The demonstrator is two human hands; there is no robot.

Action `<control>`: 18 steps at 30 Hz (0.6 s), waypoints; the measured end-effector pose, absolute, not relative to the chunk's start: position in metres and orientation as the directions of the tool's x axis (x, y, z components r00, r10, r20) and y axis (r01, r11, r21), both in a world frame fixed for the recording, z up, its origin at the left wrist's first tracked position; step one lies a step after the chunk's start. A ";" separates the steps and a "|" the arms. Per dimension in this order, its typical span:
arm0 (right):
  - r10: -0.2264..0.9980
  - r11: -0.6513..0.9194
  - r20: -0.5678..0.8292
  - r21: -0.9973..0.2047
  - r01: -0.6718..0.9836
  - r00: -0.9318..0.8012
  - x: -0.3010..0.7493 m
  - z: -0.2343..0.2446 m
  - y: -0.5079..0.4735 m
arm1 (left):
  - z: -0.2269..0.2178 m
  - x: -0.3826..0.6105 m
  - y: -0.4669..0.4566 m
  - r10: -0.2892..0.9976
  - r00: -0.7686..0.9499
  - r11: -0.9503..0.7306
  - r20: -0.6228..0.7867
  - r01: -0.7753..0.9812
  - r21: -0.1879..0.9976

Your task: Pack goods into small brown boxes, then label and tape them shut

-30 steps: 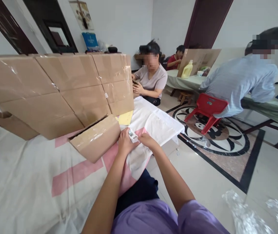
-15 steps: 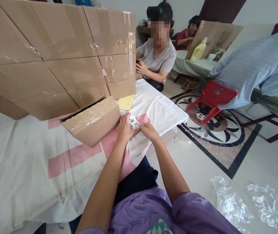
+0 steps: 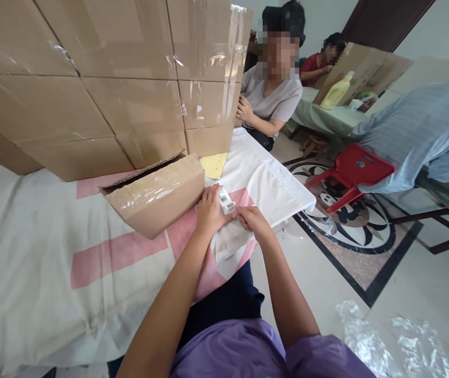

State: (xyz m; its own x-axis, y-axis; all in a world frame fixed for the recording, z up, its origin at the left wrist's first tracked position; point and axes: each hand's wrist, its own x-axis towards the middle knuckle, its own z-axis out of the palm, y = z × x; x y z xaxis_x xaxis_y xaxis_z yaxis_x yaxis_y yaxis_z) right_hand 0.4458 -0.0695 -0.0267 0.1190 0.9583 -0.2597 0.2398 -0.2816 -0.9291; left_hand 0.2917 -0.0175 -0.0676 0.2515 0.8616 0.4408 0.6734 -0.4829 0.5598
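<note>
My left hand [image 3: 211,211] is closed around a small white device [image 3: 226,201] with a grey window on its face. It is too small to tell its exact kind. At the device's near right end, my right hand [image 3: 251,218] is closed in a pinch. What its fingers hold, if anything, is hidden. Just left of my left hand lies an open cardboard box [image 3: 157,197] on its side. A yellow sheet [image 3: 214,165] rests beyond my hands, close to the stacked cartons.
Taped cardboard cartons [image 3: 130,105] are stacked across the back of the cloth-covered table [image 3: 275,181]. A person [image 3: 274,100] sits past them. To the right are a red chair [image 3: 362,165] with a person on it and a yellow bottle [image 3: 337,92]. Clear plastic wrap [image 3: 366,336] lies on the floor.
My view has shifted, so the scene sits differently in the picture. The fingers of my right hand have curled into a pinch by the white device, which no longer shows plastic at its end.
</note>
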 end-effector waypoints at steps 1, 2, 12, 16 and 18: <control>0.957 -0.285 -0.264 -0.934 0.218 0.120 0.444 -0.028 -0.069 | -0.068 0.292 -0.017 0.862 0.252 -0.482 0.440 0.675 0.559; 0.957 -0.282 -0.262 -0.939 0.199 0.124 0.442 -0.029 -0.069 | -0.067 0.292 -0.017 0.862 0.252 -0.483 0.440 0.676 0.557; 0.969 -0.190 -0.178 -0.980 0.061 0.169 0.436 -0.022 -0.072 | -0.062 0.293 -0.019 0.874 0.240 -0.462 0.422 0.679 0.571; 0.970 -0.170 -0.164 -0.985 0.019 0.179 0.432 -0.014 -0.068 | -0.062 0.293 -0.020 0.885 0.230 -0.441 0.405 0.693 0.570; 0.968 -0.172 -0.166 -0.985 0.017 0.186 0.432 -0.014 -0.067 | -0.061 0.293 -0.021 0.885 0.223 -0.437 0.408 0.699 0.566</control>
State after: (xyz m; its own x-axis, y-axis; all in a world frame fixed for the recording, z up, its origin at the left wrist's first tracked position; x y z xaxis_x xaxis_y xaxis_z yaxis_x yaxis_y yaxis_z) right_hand 0.4319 -0.0674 -0.0141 0.1860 0.9684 -0.1663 0.0172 -0.1724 -0.9849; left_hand 0.2931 -0.0206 -0.0615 0.2229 0.8855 0.4078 0.6990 -0.4367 0.5663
